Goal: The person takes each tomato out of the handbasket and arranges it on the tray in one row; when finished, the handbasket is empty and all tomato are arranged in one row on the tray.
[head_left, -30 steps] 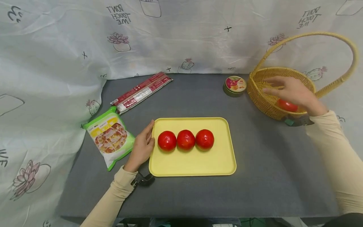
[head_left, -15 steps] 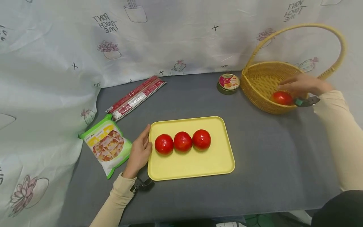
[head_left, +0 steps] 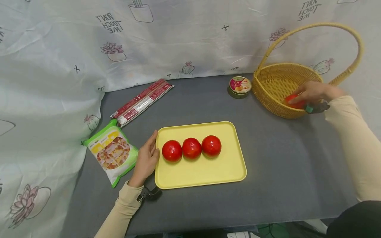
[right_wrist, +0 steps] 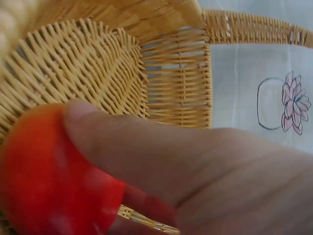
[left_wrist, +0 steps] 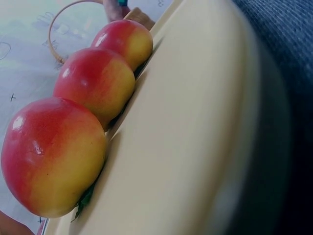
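Inside the wicker basket [head_left: 274, 84] on the right, my right hand [head_left: 315, 92] holds a red tomato [head_left: 293, 100]. The right wrist view shows the thumb laid over this tomato [right_wrist: 54, 171], with fingers partly seen beneath it; the other fingertips are hidden. Against the left rim of the yellow tray [head_left: 202, 173] rests my left hand [head_left: 146, 162], its fingers fairly straight along the edge. Three tomatoes [head_left: 191, 148] sit in a row on the tray. Up close in the left wrist view, the nearest tomato [left_wrist: 54, 156] is red and yellow with a green leafy bit below.
A round tin [head_left: 239, 86] stands just left of the basket, whose tall handle [head_left: 358, 46] arches above it. Left of the tray lie a green and white food bag [head_left: 114, 152] and a red flat packet [head_left: 143, 102]. A printed cloth [head_left: 196, 39] hangs behind the table.
My right hand has come down into the basket and taken hold of the tomato there. The head view has shifted slightly. My left hand stays at the tray's edge.
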The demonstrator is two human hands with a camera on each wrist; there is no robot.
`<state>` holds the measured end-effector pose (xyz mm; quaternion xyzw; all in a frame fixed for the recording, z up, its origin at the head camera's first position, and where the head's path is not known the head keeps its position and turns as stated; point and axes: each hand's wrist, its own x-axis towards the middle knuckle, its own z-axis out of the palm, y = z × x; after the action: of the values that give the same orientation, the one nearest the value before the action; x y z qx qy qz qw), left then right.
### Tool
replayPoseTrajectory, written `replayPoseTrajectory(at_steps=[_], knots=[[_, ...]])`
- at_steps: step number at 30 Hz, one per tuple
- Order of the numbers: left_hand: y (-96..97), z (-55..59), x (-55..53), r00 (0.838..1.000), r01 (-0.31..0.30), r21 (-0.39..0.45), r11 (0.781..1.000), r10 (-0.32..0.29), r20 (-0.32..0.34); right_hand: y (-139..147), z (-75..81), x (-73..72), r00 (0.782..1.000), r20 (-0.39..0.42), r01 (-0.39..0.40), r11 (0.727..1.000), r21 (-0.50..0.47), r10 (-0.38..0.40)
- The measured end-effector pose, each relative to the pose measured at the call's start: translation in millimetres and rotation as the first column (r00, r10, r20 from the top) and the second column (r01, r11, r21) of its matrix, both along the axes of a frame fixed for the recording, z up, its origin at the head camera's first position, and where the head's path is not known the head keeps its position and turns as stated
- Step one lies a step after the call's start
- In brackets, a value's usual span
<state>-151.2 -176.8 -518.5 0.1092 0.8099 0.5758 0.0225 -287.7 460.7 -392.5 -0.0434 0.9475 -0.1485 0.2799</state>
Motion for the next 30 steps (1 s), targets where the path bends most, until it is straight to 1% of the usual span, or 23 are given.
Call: replayPoseTrajectory(at_steps=[2,5,7,9,12,15,17,18,20,21,24,27,28,30], knots=[[-0.2,0.6,-0.2,1.000,-0.003,0.000,1.000,0.003,0.001,-2.8,1.2,0.6,1.000,-0.011,0.027,1.000,-0.005,-0.027],[-0.5,1.7,0.0,1.000,-0.003,0.005,1.000,0.003,-0.002,-5.1,5.4,0.8,0.997,-0.069,0.037,0.999,0.013,-0.036],[-0.7,2.3,0.4,1.000,-0.003,0.011,1.000,0.003,-0.002,-9.6,12.7,1.9,0.992,-0.118,0.047,0.998,0.035,-0.043],[-1.0,2.7,1.1,1.000,-0.003,0.017,1.000,0.003,0.001,-17.5,24.4,5.3,0.984,-0.168,0.065,0.997,0.039,-0.057],[-1.4,3.1,1.7,1.000,-0.005,0.013,1.000,0.005,0.003,-40.3,47.9,16.7,0.966,-0.240,0.103,0.995,0.016,-0.096],[-1.3,4.4,1.6,1.000,-0.004,0.008,1.000,0.004,-0.001,-71.6,68.7,33.4,0.943,-0.321,0.097,0.995,0.009,-0.089],[-1.3,4.3,1.5,1.000,-0.003,0.007,1.000,0.003,-0.004,-98.2,74.7,47.7,0.925,-0.373,0.076,0.997,0.016,-0.065],[-1.3,4.1,1.3,1.000,-0.003,0.007,1.000,0.003,-0.004,-113.0,75.8,55.7,0.918,-0.394,0.053,0.998,0.018,-0.041],[-1.5,3.7,1.0,1.000,-0.005,0.007,1.000,0.005,-0.002,-143.0,73.2,72.0,0.912,-0.410,-0.005,1.000,0.010,0.008],[-1.6,3.2,0.7,1.000,-0.008,0.008,1.000,0.008,0.002,-158.0,69.5,80.2,0.911,-0.412,-0.038,0.999,0.002,0.035],[-1.8,3.1,0.2,1.000,-0.011,0.006,1.000,0.011,0.007,-195.0,50.3,99.5,0.917,-0.378,-0.145,0.989,-0.022,0.126],[-1.5,3.9,0.5,1.000,-0.011,0.003,1.000,0.011,0.012,-220.5,26.3,109.8,0.928,-0.328,-0.205,0.978,-0.049,0.178],[-1.4,4.3,0.8,1.000,-0.010,0.002,1.000,0.009,0.012,-226.5,18.9,111.5,0.931,-0.315,-0.212,0.976,-0.049,0.186],[-0.9,5.4,1.4,1.000,-0.008,0.003,1.000,0.008,0.015,-236.4,6.3,113.8,0.938,-0.298,-0.202,0.978,-0.052,0.177]])
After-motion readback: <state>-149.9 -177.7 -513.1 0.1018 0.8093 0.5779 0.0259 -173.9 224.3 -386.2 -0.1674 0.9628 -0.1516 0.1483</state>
